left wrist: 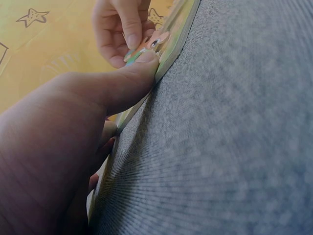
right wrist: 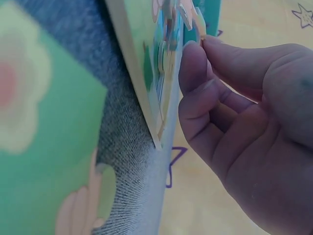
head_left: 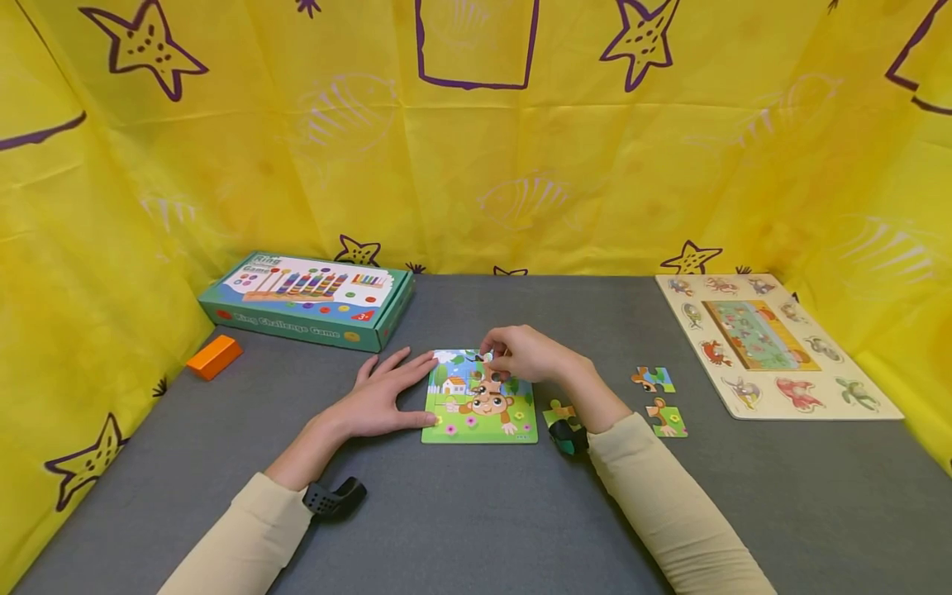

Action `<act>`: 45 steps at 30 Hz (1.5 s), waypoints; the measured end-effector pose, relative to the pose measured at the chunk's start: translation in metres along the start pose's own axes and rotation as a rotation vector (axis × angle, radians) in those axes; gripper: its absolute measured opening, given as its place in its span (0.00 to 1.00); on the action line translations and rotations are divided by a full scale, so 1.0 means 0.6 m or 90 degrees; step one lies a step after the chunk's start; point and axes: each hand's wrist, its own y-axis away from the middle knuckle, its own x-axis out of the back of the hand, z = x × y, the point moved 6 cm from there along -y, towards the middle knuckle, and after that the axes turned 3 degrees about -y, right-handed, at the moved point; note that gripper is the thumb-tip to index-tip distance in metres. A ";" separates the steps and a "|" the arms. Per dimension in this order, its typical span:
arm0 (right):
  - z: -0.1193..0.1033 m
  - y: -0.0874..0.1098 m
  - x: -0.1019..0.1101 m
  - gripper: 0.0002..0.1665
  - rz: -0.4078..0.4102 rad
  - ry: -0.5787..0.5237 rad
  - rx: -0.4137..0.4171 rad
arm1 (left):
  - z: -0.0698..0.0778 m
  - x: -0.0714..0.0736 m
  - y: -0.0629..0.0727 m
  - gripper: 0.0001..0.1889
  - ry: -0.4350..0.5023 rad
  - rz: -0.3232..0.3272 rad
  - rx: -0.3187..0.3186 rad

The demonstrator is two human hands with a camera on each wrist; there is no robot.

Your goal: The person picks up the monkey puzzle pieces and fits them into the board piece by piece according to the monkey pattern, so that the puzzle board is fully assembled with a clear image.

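Observation:
A square jigsaw puzzle board [head_left: 476, 431] with a cartoon monkey picture lies flat on the grey table. Spread and fairly straight, the fingers of my left hand [head_left: 375, 402] rest along its left side, the thumb at the lower left corner. Over the upper right part of the board, my right hand [head_left: 531, 354] pinches a puzzle piece [right wrist: 198, 23] between thumb and index finger. Its fingers partly cover the piece in the head view. Beside my right wrist lies a loose green and brown piece [head_left: 559, 411], partly hidden by the wristband.
Two more loose pieces, a blue one [head_left: 658, 380] and a green one [head_left: 669, 420], lie right of my right forearm. A wooden sea-animal board [head_left: 821, 401] is at far right. At back left sit a green game box [head_left: 297, 324] and an orange block [head_left: 214, 358].

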 end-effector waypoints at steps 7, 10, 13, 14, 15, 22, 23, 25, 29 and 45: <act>-0.002 -0.004 -0.007 0.12 -0.015 0.010 -0.004 | -0.003 -0.002 0.002 0.48 0.002 0.001 0.001; -0.003 -0.006 -0.010 0.11 -0.018 0.033 0.001 | -0.003 -0.001 0.003 0.49 0.001 0.000 -0.001; -0.006 -0.007 -0.012 0.10 -0.019 0.047 -0.001 | -0.004 -0.001 0.003 0.48 0.000 0.001 -0.004; -0.007 -0.007 -0.012 0.10 -0.018 0.050 -0.001 | -0.003 -0.001 0.003 0.48 0.000 0.003 -0.007; -0.007 -0.007 -0.012 0.10 -0.020 0.050 -0.002 | -0.003 -0.001 0.003 0.48 0.000 0.005 -0.008; -0.012 0.004 -0.011 0.12 -0.046 0.044 -0.004 | -0.003 -0.002 0.003 0.49 0.006 0.002 -0.009; -0.012 0.006 -0.012 0.12 -0.054 0.045 -0.003 | -0.004 -0.003 0.003 0.49 0.006 0.000 -0.008; -0.013 0.009 -0.014 0.14 -0.075 0.050 -0.003 | -0.004 -0.003 0.003 0.49 0.007 -0.001 -0.008; -0.015 0.009 -0.022 0.17 -0.102 0.070 -0.007 | -0.005 -0.003 0.001 0.49 0.010 0.001 -0.007; -0.032 0.007 -0.032 0.15 -0.065 0.138 0.013 | 0.000 0.001 -0.001 0.48 0.007 0.002 -0.010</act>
